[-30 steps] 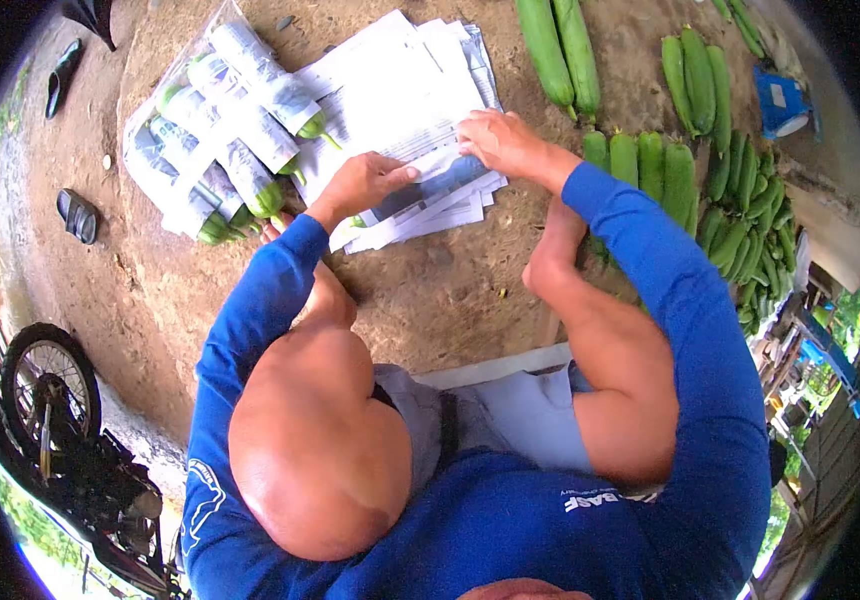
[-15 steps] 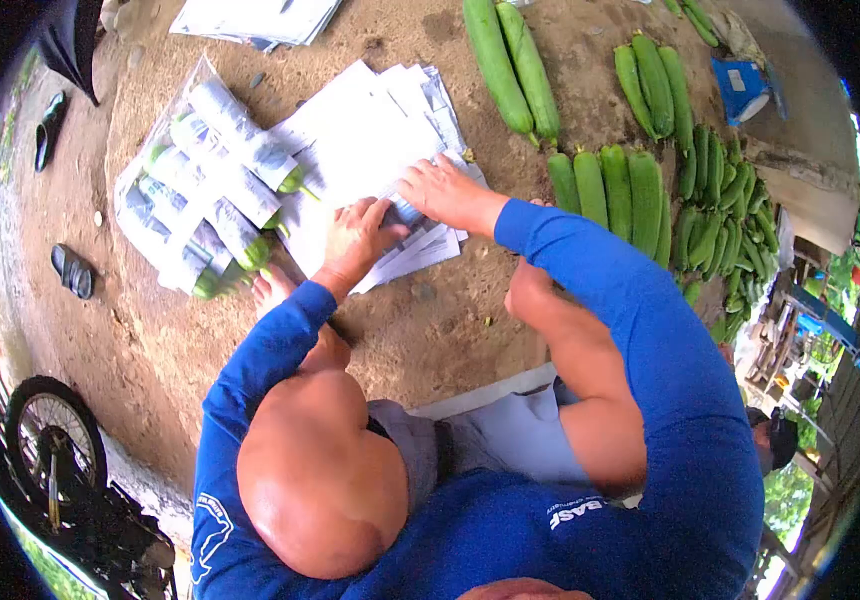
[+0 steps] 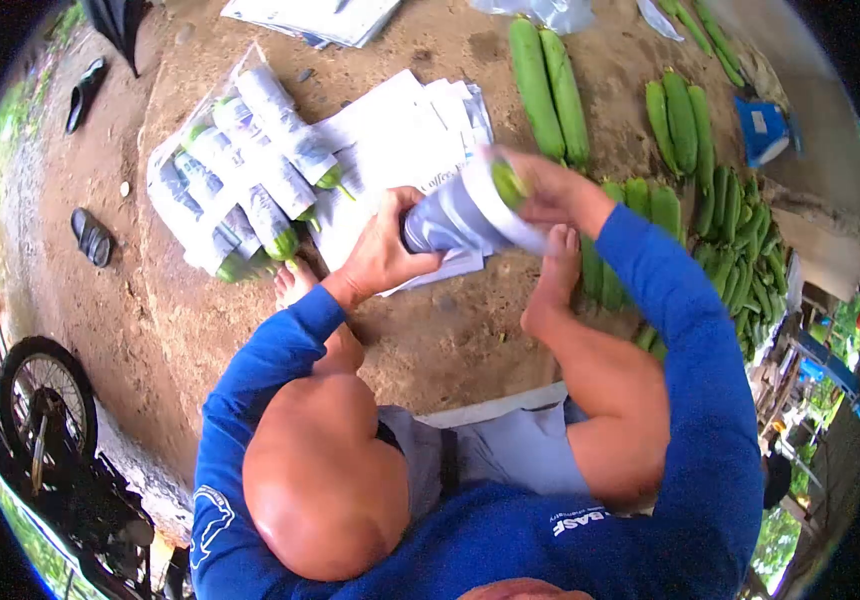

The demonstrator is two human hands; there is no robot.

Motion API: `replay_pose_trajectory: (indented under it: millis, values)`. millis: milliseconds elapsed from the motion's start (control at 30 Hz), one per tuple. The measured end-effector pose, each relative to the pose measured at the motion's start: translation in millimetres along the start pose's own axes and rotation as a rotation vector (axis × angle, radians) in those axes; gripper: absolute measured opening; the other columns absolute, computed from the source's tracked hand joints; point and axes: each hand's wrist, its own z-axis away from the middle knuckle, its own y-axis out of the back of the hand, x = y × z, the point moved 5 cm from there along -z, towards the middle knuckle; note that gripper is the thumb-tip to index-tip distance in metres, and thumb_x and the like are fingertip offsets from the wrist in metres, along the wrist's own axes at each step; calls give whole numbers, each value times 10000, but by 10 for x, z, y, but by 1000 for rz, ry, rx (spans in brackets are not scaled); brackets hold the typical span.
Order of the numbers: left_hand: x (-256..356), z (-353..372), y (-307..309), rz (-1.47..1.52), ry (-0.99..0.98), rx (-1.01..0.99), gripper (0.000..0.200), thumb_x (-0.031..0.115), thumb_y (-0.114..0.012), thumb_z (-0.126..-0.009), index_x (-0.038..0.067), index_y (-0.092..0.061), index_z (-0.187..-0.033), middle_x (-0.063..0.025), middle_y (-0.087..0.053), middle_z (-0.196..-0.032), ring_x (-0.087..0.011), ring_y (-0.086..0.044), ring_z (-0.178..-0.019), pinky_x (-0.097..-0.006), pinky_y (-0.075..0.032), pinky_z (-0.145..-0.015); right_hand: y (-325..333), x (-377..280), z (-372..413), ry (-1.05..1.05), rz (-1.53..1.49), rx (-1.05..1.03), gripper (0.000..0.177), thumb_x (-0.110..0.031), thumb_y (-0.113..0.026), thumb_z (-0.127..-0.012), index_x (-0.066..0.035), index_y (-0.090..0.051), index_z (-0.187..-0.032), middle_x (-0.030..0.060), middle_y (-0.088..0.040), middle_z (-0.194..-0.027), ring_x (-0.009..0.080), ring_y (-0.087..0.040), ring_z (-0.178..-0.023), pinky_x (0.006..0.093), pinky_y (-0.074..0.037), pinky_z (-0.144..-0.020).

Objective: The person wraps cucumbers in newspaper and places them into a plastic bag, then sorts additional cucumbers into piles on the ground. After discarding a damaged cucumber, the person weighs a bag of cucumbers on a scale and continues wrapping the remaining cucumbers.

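Note:
I sit on the dirt ground with knees up, blue sleeves on both arms. Both hands hold one gourd rolled in newspaper, lifted off the ground. My left hand grips its near end. My right hand closes over the far end, where a green tip shows. Under it lies a spread stack of newspaper sheets. To the left, several wrapped gourds lie side by side on a clear plastic sheet.
Bare green gourds lie in rows at the right, with two long ones at the top. More paper lies at the top edge. A blue box, sandals and a motorbike wheel stand around.
Both hands were flat on the paper stack, rolling. Now they have lifted the wrapped gourd off the sheets and hold it by its two ends.

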Motion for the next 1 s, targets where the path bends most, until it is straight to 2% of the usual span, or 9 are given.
replay_pose_trajectory:
  millis: [233, 467, 533, 600, 633, 700, 733, 867, 1000]
  values:
    - [-135, -46, 171, 657, 385, -46, 384, 124, -702, -786, 4, -660, -1148, -32, -689, -1080, -142, -621, -983, -325, -505, -921, -307, -45, -25, 155, 522, 11, 927, -601, -694, -893, -23, -348, -1530, 162, -500, -1459, 227, -546, -1268, 381, -517, -984]
    - [-110, 89, 372, 917, 364, -93, 328, 95, -783, -753, 2, -721, -1061, -24, -722, -956, -141, -643, -856, -314, -524, -806, -953, -29, -43, 205, 773, 22, 527, -459, -720, -913, -12, -639, -1179, 59, -672, -917, 147, -599, -832, 338, -504, -757]
    - [66, 169, 614, 646, 419, -207, 410, 209, -839, -774, -14, -707, -1091, -76, -729, -969, -151, -642, -864, -319, -527, -806, -1138, -162, 105, 223, 783, 60, 529, -473, -696, -921, -6, -646, -1163, 71, -669, -883, 154, -601, -811, 337, -502, -752]
    - [-115, 286, 1111, -311, 323, -193, 467, 284, -822, -826, -14, -663, -1148, -153, -724, -1102, -287, -708, -949, -363, -556, -826, -1206, -201, 136, 277, 817, 81, 542, -495, -666, -931, -2, -633, -1154, 89, -663, -865, 178, -613, -814, 349, -500, -751]
    - [-154, 325, 1326, -489, 160, 43, 481, 291, -839, -785, 34, -667, -1154, -176, -723, -1062, -334, -722, -865, -388, -573, -744, -1225, -226, 153, 267, 863, 96, 540, -492, -666, -931, -2, -628, -1155, 90, -664, -871, 184, -616, -820, 353, -500, -756]
    - [-193, 439, 1795, -1145, 137, 334, 733, 287, -869, -703, 128, -560, -1349, -138, -561, -1392, -348, -562, -1240, -472, -454, -1009, -1332, -295, 169, 269, 887, 69, 535, -484, -656, -935, -6, -610, -1171, 103, -666, -903, 213, -629, -853, 363, -499, -796]
    - [-294, 486, 1972, -1247, 237, 386, 784, 264, -863, -709, 146, -512, -1400, -129, -450, -1482, -360, -444, -1344, -507, -371, -1072, -1373, -248, 115, 272, 859, 43, 543, -489, -651, -935, -4, -609, -1177, 109, -669, -918, 219, -632, -866, 366, -499, -809]
    - [-846, 571, 2538, -1174, 467, 282, 361, 147, -727, -804, 146, -683, -1162, -109, -672, -1016, -337, -643, -989, -462, -516, -859, -1484, 110, -286, 232, 880, -10, 570, -446, -652, -928, 11, -581, -1261, 128, -669, -1043, 221, -632, -949, 370, -495, -871]
    - [-379, 551, 2516, -1007, 202, 600, 293, 101, -719, -793, 139, -720, -1084, -108, -675, -972, -347, -656, -924, -430, -536, -803, -1704, 258, -785, 213, 865, 42, 599, -452, -648, -920, 17, -563, -1282, 189, -672, -1097, 274, -650, -996, 397, -498, -886]
